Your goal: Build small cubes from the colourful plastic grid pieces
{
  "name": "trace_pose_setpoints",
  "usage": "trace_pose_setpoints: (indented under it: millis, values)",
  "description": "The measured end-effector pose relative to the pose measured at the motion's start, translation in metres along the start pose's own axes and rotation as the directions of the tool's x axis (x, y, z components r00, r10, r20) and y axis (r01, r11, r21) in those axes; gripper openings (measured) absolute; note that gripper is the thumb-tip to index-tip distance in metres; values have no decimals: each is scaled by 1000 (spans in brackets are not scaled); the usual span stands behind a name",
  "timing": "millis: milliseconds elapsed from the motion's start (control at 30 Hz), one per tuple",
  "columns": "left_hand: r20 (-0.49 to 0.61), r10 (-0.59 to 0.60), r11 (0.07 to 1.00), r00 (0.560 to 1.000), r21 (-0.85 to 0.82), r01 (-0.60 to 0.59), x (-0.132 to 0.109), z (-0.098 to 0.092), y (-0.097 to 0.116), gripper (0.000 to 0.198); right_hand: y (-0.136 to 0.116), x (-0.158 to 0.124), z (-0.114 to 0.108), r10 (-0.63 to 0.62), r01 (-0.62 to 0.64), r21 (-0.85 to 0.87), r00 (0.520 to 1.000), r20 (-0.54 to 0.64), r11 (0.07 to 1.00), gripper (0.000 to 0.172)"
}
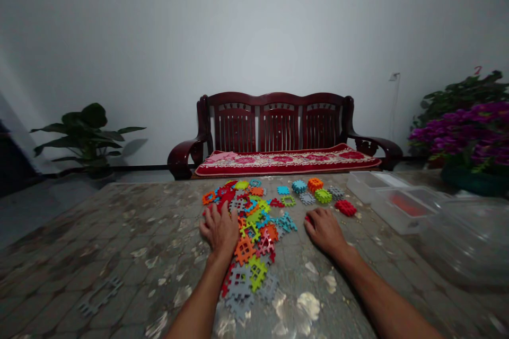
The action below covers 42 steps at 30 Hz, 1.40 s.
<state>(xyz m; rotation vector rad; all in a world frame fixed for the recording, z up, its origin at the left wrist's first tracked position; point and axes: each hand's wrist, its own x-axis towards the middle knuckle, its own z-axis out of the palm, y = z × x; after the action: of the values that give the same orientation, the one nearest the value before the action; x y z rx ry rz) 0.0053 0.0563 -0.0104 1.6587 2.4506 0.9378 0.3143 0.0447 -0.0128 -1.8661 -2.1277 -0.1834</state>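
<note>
A heap of interlocking plastic tiles with notched edges, in red, orange, green, blue and grey, spreads over the table's middle; an orange tile [245,250] lies in it. My left hand [221,226] rests on the heap's left side, fingers spread, near a red tile [226,198]. To the right, my right hand [324,228] is low over the table with curled fingers; a bit of a red tile [307,218] shows at its fingertips. Beyond it stand sorted stacks: a blue stack [299,186], an orange stack [315,185], a green stack [323,196] and a red stack [345,208].
Clear plastic boxes [397,212] stand at the right, one with something red inside, beside a clear lid [469,233]. A lone grey frame piece [100,296] lies at the left of the patterned table [131,233]. Purple flowers [469,132] and a wooden bench [280,122] are beyond.
</note>
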Motion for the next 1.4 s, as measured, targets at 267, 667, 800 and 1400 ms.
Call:
trace_pose_setpoints:
  millis: [267,667,800,1400]
  values:
    - [-60,80,996,995,-42,-82,-14,-7,51,53,0,1,-1,7,-8,13,999,33,1000,31]
    - [528,839,383,132,-402,-832,-69,-84,-18,78,-2,1,-3,9,-11,52,999,34,999,30]
    - [564,813,417,148,-386,-823,-86,-61,1,78,1,1,4,4,-5,60,1000,7,998,30]
    - [274,343,912,899,131,-388,98,-14,67,60,3,0,11,4,-1,119,1000,-24,993,28]
